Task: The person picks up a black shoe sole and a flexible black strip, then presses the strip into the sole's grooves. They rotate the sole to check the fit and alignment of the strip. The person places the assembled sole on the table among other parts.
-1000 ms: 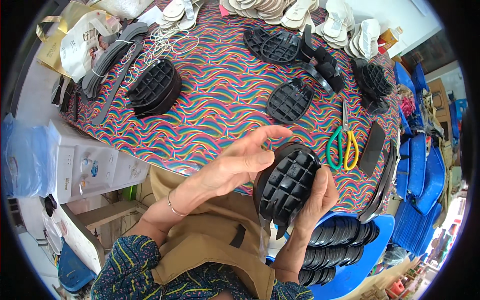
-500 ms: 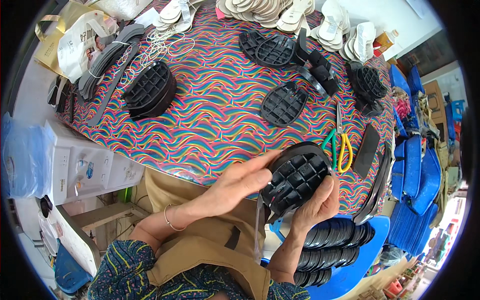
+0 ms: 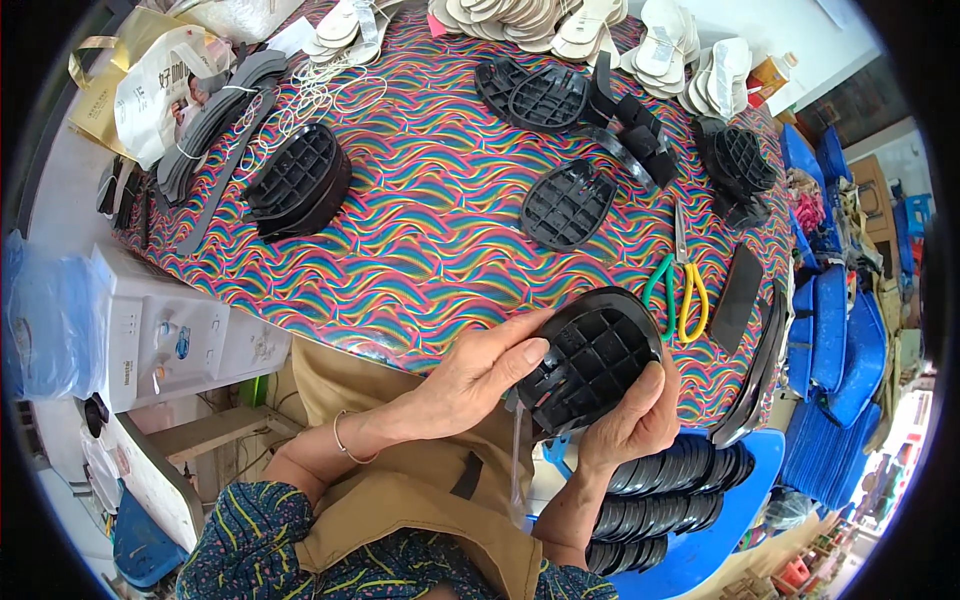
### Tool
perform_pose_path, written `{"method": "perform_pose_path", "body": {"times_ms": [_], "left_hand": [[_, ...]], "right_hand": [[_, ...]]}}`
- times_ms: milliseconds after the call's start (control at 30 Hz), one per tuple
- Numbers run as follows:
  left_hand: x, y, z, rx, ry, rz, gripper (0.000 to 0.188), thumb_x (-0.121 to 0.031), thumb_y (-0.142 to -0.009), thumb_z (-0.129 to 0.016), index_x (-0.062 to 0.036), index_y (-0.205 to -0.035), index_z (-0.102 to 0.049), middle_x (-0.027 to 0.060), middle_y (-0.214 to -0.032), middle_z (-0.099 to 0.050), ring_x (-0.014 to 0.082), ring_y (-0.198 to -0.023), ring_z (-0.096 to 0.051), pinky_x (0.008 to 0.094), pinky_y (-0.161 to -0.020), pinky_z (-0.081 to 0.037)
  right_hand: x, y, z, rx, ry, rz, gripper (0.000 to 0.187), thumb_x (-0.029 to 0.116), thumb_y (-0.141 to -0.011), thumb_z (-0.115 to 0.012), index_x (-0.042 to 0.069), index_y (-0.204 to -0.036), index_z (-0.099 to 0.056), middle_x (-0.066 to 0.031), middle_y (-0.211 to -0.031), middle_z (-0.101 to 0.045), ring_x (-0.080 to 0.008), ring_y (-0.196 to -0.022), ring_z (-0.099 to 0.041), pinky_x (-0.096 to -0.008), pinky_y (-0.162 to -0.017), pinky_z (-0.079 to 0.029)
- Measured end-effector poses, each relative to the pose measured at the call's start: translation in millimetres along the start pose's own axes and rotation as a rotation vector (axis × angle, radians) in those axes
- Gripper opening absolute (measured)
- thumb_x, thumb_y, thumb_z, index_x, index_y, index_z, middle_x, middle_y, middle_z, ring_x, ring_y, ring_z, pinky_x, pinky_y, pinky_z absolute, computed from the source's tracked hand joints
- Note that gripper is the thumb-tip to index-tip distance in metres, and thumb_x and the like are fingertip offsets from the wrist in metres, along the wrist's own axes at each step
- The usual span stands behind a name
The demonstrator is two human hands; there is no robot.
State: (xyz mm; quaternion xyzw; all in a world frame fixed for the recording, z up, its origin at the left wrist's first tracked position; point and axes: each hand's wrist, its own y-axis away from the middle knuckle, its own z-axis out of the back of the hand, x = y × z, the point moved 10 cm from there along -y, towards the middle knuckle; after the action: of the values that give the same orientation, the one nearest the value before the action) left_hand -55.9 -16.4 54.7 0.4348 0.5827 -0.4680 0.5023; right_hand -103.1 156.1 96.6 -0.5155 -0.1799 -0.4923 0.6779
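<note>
Since a second ago the left hand (image 3: 475,370) has closed in, its lifted forefinger now lying along the black piece (image 3: 595,350), which has tilted further to the right. Far left of the scissors (image 3: 682,256), on the surface (image 3: 420,220), stand a gold bag (image 3: 97,100) and a white bag (image 3: 165,105); their contents are hidden. Nearer the wearer than the scissors, a blue tub (image 3: 748,500) holds rows of black parts (image 3: 655,510) packed together. The black piece is held just left of the scissors and nearer the wearer: rounded, glossy, its face ribbed into square pockets, a clear strip (image 3: 517,465) hanging below its left end. The left grip pinches its left edge, thumb uppermost, forefinger straight. The right grip (image 3: 640,420) clasps the right edge, thumb on the rim, fingers mostly hidden behind.
</note>
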Motion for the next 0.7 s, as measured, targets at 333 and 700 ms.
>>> {"method": "perform_pose_path", "body": {"times_ms": [333,700], "left_hand": [[-3.0,2.4,9.4,-0.122,-0.079,-0.02,0.035,-0.022,-0.102,-0.047,0.0054,-0.12,-0.058,0.0191,-0.085,-0.064,0.0147,-0.07,-0.061,0.0328,-0.061,-0.047],[-17.4,-7.5,4.2,-0.134,-0.535,-0.255,0.025,-0.018,-0.099,-0.051,0.0026,-0.113,-0.057,0.0231,-0.073,-0.06,0.0388,-0.066,-0.063,0.0393,-0.054,-0.046]], "right_hand": [[-8.6,7.7,-8.5,0.048,-0.086,-0.075,0.033,0.018,-0.103,-0.044,-0.007,-0.107,-0.065,-0.0086,-0.089,-0.069,-0.0109,-0.074,-0.062,-0.0245,-0.069,-0.05],[-12.9,12.7,-16.0,0.129,-0.133,-0.067,0.036,0.021,-0.103,-0.044,-0.007,-0.106,-0.065,-0.0087,-0.091,-0.068,-0.0115,-0.077,-0.06,-0.025,-0.071,-0.048]]}}
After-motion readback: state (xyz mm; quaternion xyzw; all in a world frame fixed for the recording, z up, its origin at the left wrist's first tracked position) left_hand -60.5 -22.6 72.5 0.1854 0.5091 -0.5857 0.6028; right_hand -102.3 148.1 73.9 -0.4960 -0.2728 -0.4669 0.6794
